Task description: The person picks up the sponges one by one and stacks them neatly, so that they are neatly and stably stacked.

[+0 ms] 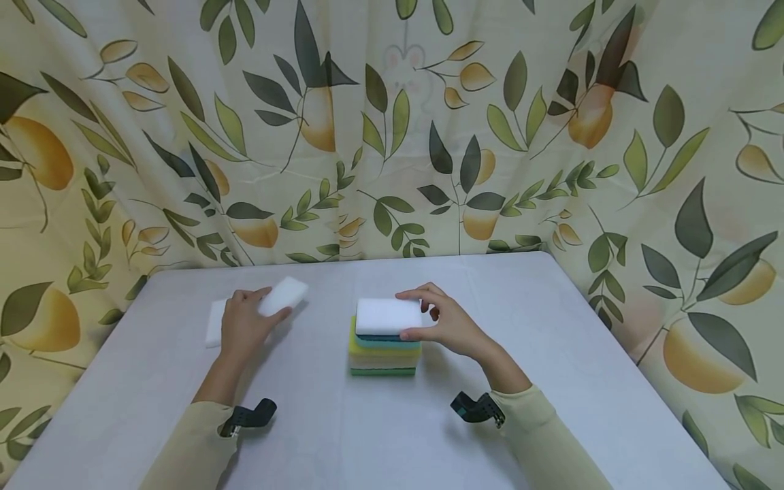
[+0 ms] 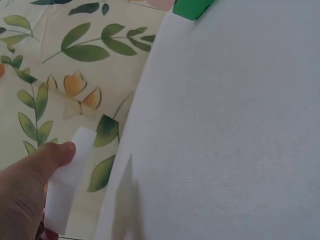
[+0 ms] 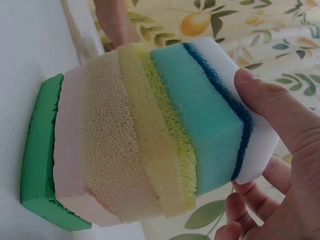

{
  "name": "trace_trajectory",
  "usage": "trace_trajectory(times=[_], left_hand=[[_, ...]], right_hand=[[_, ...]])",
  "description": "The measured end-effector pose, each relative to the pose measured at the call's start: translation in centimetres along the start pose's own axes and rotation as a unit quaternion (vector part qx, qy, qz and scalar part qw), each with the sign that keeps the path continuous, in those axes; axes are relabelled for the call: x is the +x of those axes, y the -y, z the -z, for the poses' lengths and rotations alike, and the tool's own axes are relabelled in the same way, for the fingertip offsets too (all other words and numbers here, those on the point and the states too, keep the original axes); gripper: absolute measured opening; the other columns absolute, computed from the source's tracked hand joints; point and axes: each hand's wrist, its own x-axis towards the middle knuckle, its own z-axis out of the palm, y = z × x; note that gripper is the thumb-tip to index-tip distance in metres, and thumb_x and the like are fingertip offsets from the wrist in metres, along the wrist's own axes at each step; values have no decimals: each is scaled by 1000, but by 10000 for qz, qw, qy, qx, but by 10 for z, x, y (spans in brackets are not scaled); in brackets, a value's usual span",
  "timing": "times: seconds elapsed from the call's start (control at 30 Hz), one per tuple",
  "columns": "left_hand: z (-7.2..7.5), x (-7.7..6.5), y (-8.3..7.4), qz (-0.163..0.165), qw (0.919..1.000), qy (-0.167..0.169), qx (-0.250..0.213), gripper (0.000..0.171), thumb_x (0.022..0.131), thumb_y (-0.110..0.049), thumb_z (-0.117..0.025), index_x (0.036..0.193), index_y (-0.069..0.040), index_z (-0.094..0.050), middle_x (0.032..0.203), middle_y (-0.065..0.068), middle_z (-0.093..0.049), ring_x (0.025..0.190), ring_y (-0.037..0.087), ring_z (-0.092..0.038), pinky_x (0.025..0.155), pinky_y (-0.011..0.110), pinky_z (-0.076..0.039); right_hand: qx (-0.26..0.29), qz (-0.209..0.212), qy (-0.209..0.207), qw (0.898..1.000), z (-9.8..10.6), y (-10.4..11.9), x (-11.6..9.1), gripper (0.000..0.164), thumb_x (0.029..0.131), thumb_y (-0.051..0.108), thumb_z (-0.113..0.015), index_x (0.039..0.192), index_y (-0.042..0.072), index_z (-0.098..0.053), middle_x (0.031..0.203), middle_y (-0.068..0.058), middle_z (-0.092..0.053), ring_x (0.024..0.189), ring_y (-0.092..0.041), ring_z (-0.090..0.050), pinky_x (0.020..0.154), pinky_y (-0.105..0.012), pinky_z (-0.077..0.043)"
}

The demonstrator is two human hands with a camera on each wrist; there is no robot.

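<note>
A stack of sponges stands mid-table, with a green sponge (image 3: 40,155) at the bottom, pale pink, beige and yellow layers above it, then a turquoise sponge (image 3: 200,120) with a dark blue scouring side. On top lies a smooth white sponge (image 1: 386,316). My right hand (image 1: 452,325) pinches this top piece by its right end, thumb at the front and fingers behind. To the left, my left hand (image 1: 246,325) holds a second white sponge (image 1: 285,295), tilted and raised over the table. Another white block (image 1: 215,322) lies on the table, partly hidden behind that hand.
A white cloth covers the table (image 1: 343,435). Behind it and at both sides hangs a curtain (image 1: 392,204) patterned with leaves and fruit. Dark camera straps (image 1: 248,416) sit on both wrists, over pale sleeves.
</note>
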Motion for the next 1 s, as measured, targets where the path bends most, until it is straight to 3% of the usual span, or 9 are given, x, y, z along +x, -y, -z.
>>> trace_trajectory(times=[0.33,0.77,1.0], left_hand=[[7,2,-14,-364,9988,-250,-189,70,81,-46,-77,136,-7,-59,119,21,-50,107,36,-45,82,49,-40],[26,-8,-59,-734,9954,-339,-517,69,77,-46,-81,135,-13,-61,116,13,-49,108,31,-44,81,46,-42],[33,-12,-76,-898,9932,-429,-604,69,76,-45,-82,133,-13,-63,116,12,-50,107,31,-45,81,46,-45]], right_hand=[[53,-18,18,10000,0,0,0,61,74,31,-87,130,24,-63,112,1,-52,95,-23,-42,75,-35,-37],[56,21,8,10000,-1,1,1,64,75,31,-86,133,16,-62,115,1,-53,95,-23,-41,74,-34,-37],[35,34,-18,10000,-2,1,1,63,74,30,-87,131,19,-63,115,0,-54,95,-23,-42,75,-35,-36]])
